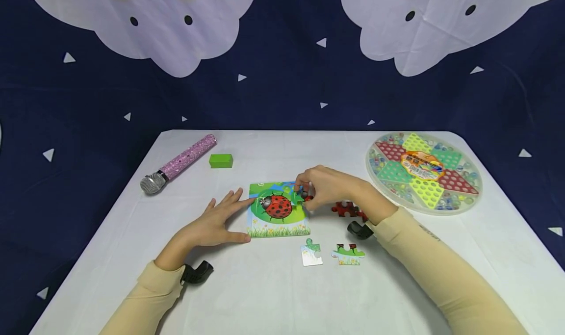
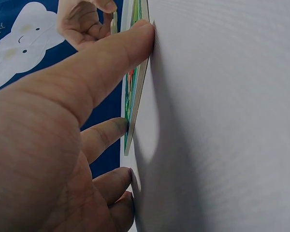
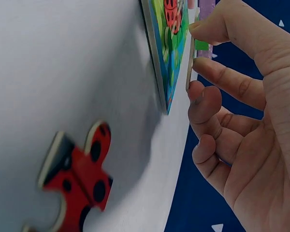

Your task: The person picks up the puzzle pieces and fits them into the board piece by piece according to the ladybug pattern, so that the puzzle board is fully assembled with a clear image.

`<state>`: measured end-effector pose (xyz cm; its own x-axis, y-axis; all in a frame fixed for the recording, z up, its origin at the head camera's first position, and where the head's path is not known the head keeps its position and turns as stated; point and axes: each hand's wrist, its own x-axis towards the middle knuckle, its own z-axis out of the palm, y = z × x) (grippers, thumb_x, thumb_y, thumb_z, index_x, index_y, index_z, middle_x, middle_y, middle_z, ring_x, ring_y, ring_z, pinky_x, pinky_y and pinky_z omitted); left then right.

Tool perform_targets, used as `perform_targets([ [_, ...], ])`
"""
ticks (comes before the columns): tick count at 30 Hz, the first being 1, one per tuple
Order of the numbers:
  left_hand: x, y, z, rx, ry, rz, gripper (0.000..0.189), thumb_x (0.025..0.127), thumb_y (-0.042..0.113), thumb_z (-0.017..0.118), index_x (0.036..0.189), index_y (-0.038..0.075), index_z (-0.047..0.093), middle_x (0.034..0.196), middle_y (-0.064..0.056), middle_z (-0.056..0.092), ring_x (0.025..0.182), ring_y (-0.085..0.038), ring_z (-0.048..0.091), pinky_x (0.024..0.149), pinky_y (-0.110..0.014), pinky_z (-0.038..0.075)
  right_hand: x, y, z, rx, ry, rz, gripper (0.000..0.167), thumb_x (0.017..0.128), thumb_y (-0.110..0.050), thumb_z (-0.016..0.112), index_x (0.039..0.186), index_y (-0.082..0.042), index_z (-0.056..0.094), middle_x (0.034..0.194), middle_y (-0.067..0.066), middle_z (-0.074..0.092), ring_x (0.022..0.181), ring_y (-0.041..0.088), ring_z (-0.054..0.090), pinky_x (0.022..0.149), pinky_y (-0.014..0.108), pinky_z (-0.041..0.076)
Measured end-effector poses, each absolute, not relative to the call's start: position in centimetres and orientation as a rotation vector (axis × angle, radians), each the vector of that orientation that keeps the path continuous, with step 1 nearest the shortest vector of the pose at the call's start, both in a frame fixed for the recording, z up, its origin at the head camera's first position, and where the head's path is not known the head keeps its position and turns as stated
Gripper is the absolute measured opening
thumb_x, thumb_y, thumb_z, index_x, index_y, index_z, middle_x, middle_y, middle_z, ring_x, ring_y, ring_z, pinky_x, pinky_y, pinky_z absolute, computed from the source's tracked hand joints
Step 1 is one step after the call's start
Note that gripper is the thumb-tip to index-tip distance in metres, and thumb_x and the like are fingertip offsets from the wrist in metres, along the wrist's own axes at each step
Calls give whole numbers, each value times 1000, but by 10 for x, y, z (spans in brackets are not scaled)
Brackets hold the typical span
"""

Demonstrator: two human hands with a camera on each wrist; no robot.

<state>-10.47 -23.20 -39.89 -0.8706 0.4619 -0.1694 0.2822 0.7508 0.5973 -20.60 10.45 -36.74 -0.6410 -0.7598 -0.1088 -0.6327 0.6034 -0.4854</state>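
Note:
A ladybug puzzle board lies flat on the white table. My left hand is spread at its left side, with the thumb at the lower left corner and the index fingertip at the left edge. Over the board's upper right part, my right hand pinches a puzzle piece between thumb and fingers. In the right wrist view the held piece appears edge-on, above the board's surface. Red-and-black puzzle pieces lie right of the board, partly hidden under the right forearm.
Two loose pieces, one white and green, one green with grass, lie below the board. A pink glittery microphone and green block are at the back left. A round marble board game stands back right.

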Motion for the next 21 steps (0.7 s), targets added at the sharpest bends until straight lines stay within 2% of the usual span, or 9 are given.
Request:
perform_targets([
  [10,-105,-233,-400,578,2648,824,95,89,47,86,168,23,40,180,-22,13,167,-50,6,126,-81,-5,-209,78,-370,-1206,2526,-537,40,79,-25,82,118,-17,76,95,-4,71,85,13,60,79,31,52],
  [21,-105,-233,-400,576,2642,830,94,89,47,86,168,23,40,180,-22,12,167,-50,6,126,-81,-5,-210,58,-374,-1242,2483,-547,38,83,-28,83,119,-17,76,94,-6,71,82,11,61,75,27,53],
])
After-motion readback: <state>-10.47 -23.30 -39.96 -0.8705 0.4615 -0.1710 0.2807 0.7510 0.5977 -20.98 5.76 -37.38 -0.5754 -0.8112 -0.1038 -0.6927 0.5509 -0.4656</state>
